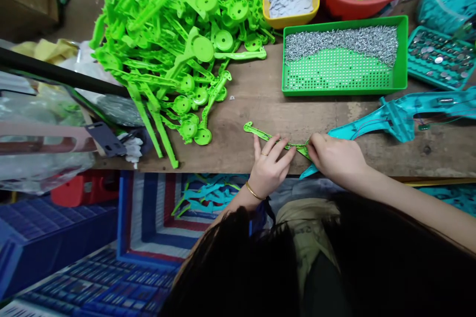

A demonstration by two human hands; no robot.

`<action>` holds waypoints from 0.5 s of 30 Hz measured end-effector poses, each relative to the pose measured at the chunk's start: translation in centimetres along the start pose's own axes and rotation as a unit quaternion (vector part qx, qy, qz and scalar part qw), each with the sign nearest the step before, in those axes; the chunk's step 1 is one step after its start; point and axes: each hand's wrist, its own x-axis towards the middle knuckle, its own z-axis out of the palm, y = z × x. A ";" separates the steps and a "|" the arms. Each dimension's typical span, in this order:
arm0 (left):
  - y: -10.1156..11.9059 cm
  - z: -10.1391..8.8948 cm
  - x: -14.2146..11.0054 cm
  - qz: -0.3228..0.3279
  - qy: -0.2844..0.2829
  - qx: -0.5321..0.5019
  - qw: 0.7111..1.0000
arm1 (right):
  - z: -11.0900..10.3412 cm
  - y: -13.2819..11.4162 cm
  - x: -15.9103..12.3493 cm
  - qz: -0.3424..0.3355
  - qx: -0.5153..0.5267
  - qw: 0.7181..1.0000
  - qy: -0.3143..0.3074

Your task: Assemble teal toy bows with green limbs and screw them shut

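Black hair (219,267) in foreground. Slim green plastic part (261,133) on table (260,94), under spread left fingers (284,160); right fingers (316,146) curled at its right end, can't tell if pinching. Teal shell (355,126) alongside.

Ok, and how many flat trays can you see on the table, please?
2: the green tray, with small metal pieces, and the teal tray to its right, with metal discs. More could be hidden under the green heap.
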 end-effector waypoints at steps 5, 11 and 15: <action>-0.1 -0.1 -0.1 0.010 -0.013 0.012 1.000 | 0.8 0.4 -0.5 -0.028 0.016 0.999 0.036; 0.3 0.1 0.1 0.011 -0.015 0.029 0.999 | 0.0 2.4 -0.2 0.002 0.182 0.983 0.007; 0.3 0.1 0.1 0.014 -0.011 0.028 0.999 | -0.7 3.6 -0.1 0.055 0.194 0.979 0.023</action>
